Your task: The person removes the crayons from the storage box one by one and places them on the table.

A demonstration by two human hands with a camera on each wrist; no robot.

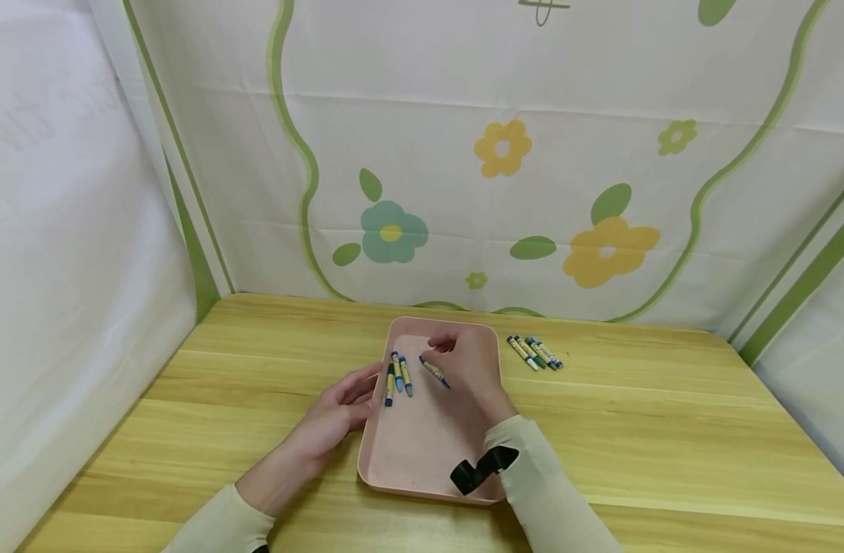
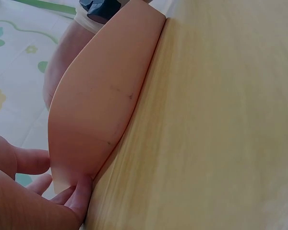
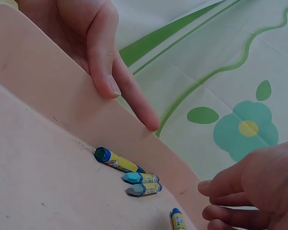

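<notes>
A pink tray lies on the wooden table in front of the person, long side running away from them. The left hand rests against the tray's left rim at about nine o'clock, fingers nearly straight and relaxed, thumb over the edge; the left wrist view shows its fingertips touching the tray's outer wall where it meets the table, holding nothing. The right hand hovers over the far half of the tray, toward one o'clock from the tray's centre, its fingers curled and pinching a blue-tipped crayon with a yellow wrapper, which slants down toward the tray floor. Three crayons lie together inside the tray near its left wall, at about ten o'clock, just beside the left hand's fingertips; in the right wrist view they show as a dark blue one and two paler blue ones side by side against the wall. A further small cluster of crayons lies on the table outside the tray, near its far right corner at two o'clock. A flowered cloth hangs behind the table.
</notes>
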